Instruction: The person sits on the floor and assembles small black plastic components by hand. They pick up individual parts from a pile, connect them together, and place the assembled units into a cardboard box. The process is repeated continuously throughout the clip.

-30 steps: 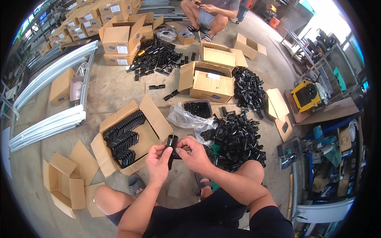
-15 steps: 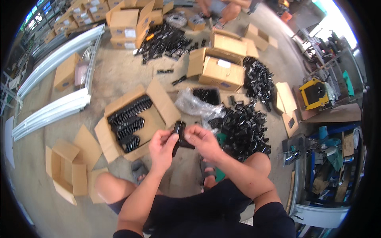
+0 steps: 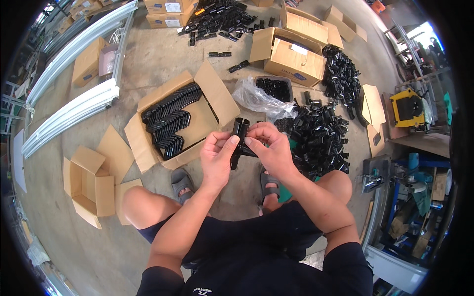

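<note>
"What stood just left of the hands?"
"An open carton [image 3: 203,118], rows of black fittings [image 3: 170,124] filling its left part."
"And the left hand [image 3: 217,159]?"
"Its thumb and fingers were closed around a black tubular piece [image 3: 240,127], between both hands, near the carton."
"The right hand [image 3: 272,148]?"
"Gripping that piece's right side; one part or two, I couldn't tell. A heap of black fittings [image 3: 321,132] lay further right."

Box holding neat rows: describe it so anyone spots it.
Between the long white profiles at left and the loose black heap at right, an open cardboard box sits just beyond the left hand. Unlike the smaller empty box to its lower left, it holds zigzag rows of black parts.
</note>
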Demonstrator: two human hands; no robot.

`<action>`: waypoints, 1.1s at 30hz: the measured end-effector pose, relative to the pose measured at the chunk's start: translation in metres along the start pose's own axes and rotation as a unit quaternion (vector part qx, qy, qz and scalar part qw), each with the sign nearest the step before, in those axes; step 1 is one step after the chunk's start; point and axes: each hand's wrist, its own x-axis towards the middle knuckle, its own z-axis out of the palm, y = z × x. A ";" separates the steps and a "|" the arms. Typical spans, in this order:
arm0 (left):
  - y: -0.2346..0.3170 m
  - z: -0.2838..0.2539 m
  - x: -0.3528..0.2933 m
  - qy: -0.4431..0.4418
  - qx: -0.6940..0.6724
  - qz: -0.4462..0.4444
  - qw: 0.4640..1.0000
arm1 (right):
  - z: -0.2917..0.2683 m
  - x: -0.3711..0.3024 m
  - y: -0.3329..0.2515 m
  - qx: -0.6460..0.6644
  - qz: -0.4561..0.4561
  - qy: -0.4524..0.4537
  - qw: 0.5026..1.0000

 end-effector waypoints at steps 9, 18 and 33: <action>0.001 0.000 -0.006 -0.058 0.174 0.134 0.974 | -0.006 -0.003 0.014 0.295 0.219 -0.072 0.927; 0.009 -0.012 0.003 -0.032 0.125 0.068 0.989 | -0.004 0.001 0.005 -0.011 -0.100 -0.025 0.995; 0.006 -0.021 0.000 -0.085 0.242 0.115 0.960 | -0.006 0.004 0.047 0.320 0.236 -0.132 0.908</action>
